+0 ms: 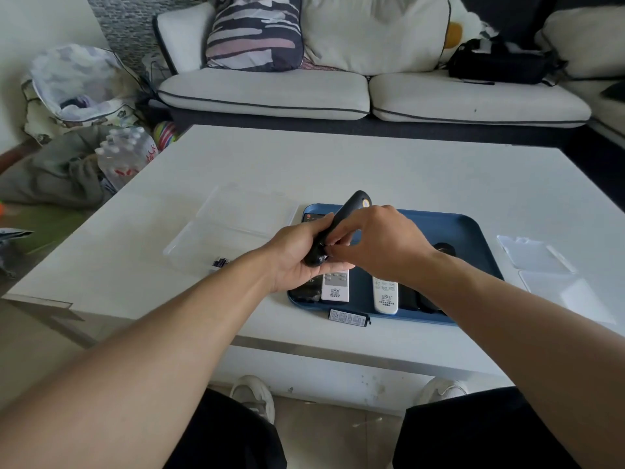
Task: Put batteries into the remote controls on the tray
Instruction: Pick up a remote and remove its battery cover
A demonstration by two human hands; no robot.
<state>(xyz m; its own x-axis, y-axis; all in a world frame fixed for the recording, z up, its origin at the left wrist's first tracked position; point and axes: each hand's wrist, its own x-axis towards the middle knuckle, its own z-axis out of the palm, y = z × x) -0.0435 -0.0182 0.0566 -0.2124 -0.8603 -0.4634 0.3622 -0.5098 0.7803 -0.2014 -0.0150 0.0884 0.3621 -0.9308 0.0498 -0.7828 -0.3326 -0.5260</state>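
Batteries (221, 262), small and dark, are lying at the far left of the working area, inside a clear plastic box (203, 247) that is sitting on the white table (372, 164). Just right of the box, the left hand (297, 255) is wrapping its fingers around the lower end of a black remote control (341, 221), holding it tilted above the near left part of the blue tray (466, 228), with the remote's top pointing up and away. The right hand (378, 245) is coming in from the right, its fingertips bunching against the remote's lower body; whether it is pinching a battery or a cover there cannot be told, since the fingers are hiding the spot. Below the hands, a white remote (334, 287) and a second white remote (385, 296) are lying on the tray, with darker remotes partly hidden beside them. A small printed battery cover (350, 318) is resting on the table just in front of the tray. Further right, clear plastic packaging (541, 255) is lying on the table.

The held remote is likely light, rigid and smooth, so a grip around its narrow sides looks steadiest. The batteries are probably small and prone to rolling, best pinched across the middle.
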